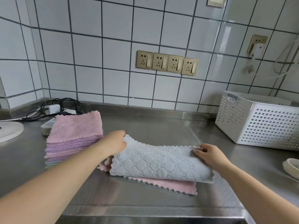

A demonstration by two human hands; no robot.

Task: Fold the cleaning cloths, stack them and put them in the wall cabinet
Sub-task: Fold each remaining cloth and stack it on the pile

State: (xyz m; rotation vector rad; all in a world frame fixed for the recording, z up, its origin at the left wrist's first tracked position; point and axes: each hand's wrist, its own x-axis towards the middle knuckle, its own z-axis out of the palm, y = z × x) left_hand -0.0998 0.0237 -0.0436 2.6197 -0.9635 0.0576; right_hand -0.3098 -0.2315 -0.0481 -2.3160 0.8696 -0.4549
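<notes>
A home kitchen: tiled wall (pixel 100 50), steel counter (pixel 145 126), sockets (pixel 167 63)

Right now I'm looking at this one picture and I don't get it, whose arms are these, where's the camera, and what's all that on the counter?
There is no machine here. The arms belong to a person wearing a wide-angle camera on the head, so you look down at their own hands over a steel counter.

The left hand and right hand each pinch a far corner of a grey cloth, folding it over. It lies on a pink cloth.

To the left is a stack of folded cloths, pink on top. Behind that are a charger and cables. On the right stands a white perforated basket. Four sockets sit on the tiled wall. No cabinet is in view.
</notes>
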